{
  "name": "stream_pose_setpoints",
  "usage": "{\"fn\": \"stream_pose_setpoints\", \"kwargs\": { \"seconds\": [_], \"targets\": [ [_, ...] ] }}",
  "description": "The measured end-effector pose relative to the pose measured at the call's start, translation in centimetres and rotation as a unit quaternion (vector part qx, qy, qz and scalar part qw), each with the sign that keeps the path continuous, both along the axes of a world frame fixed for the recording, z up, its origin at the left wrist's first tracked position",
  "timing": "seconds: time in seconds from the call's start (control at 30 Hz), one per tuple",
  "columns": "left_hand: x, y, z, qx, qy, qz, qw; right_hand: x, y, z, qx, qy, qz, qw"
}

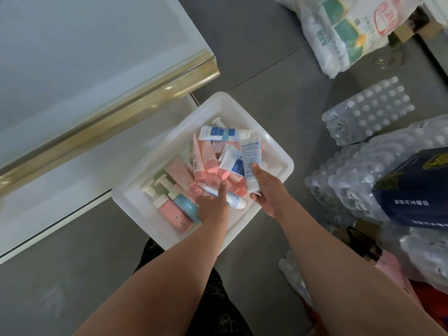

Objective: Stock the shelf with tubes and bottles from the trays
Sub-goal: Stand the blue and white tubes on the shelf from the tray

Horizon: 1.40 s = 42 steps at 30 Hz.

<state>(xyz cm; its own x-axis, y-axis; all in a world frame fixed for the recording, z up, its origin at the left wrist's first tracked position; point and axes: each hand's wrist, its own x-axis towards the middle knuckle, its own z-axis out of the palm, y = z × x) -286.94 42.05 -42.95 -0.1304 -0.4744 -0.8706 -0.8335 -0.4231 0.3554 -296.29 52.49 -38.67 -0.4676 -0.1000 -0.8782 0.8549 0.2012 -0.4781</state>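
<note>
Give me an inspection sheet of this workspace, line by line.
Surface: grey tiled floor.
Job's things: white plastic tray holding pink and white-blue tubes and pump bottles; white shelf with gold rail beside it.
Clutter: shrink-wrapped water bottle packs, printed sacks, dark blue carton.
Grippers: left hand grips a white tube with blue print; right hand holds an upright white tube.
Cables: nothing seen.
Surroundings: nothing seen.
</note>
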Motion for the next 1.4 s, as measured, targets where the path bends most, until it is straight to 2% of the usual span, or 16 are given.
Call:
{"fn": "stream_pose_setpoints", "kwargs": {
  "seconds": [0.17, 0.3, 0.4, 0.5, 0.57, 0.63, 0.77, 0.83, 0.9, 1.03, 1.13, 1.23, 1.4],
  "targets": [
    [-1.3, 0.5, -1.0, 0.032, -0.076, -0.048, 0.995, 0.5, 1.4, -1.1, 0.010, -0.003, -0.003, 1.000],
    [-1.7, 0.2, -3.5, 0.042, -0.094, -0.021, 0.994, 1.0, 1.9, -1.4, 0.004, -0.005, -0.003, 1.000],
    [-1.7, 0.3, -2.6, 0.061, -0.079, 0.008, 0.995, 1.4, 1.9, -1.0, 0.004, -0.008, -0.001, 1.000],
    [-1.1, 0.1, -0.9, 0.079, -0.037, 0.057, 0.995, 1.8, 1.6, 0.2, -0.001, -0.012, -0.007, 1.000],
    [-0.5, -0.3, 0.6, 0.086, -0.019, 0.039, 0.995, 2.1, 1.3, 1.2, -0.003, -0.012, -0.013, 1.000],
    [-0.3, -0.9, 2.2, 0.097, 0.034, 0.047, 0.994, 2.2, 1.0, 2.4, -0.004, -0.009, -0.018, 1.000],
    [-0.2, -2.5, 6.9, 0.139, 0.048, 0.052, 0.988, 2.3, 0.4, 5.8, -0.027, 0.011, -0.027, 0.999],
    [0.0, -3.7, 10.3, 0.181, 0.087, 0.094, 0.975, 2.2, -0.1, 8.1, -0.050, 0.027, -0.031, 0.998],
    [-0.1, -4.8, 12.8, 0.199, 0.149, 0.078, 0.966, 2.0, -0.9, 10.5, -0.080, 0.045, -0.042, 0.995],
    [-1.1, -7.8, 18.1, 0.176, 0.263, 0.109, 0.942, 1.0, -3.2, 14.9, -0.125, 0.098, -0.041, 0.986],
    [-1.6, -10.5, 22.5, 0.171, 0.330, 0.093, 0.924, 0.2, -5.4, 17.6, -0.166, 0.141, -0.012, 0.976],
    [-1.5, -13.4, 26.1, 0.128, 0.409, 0.067, 0.901, -0.3, -8.3, 20.7, -0.204, 0.180, 0.007, 0.962],
    [0.8, -17.5, 32.9, 0.052, 0.465, 0.056, 0.882, 0.4, -13.5, 26.6, -0.294, 0.242, 0.049, 0.923]
  ]
}}
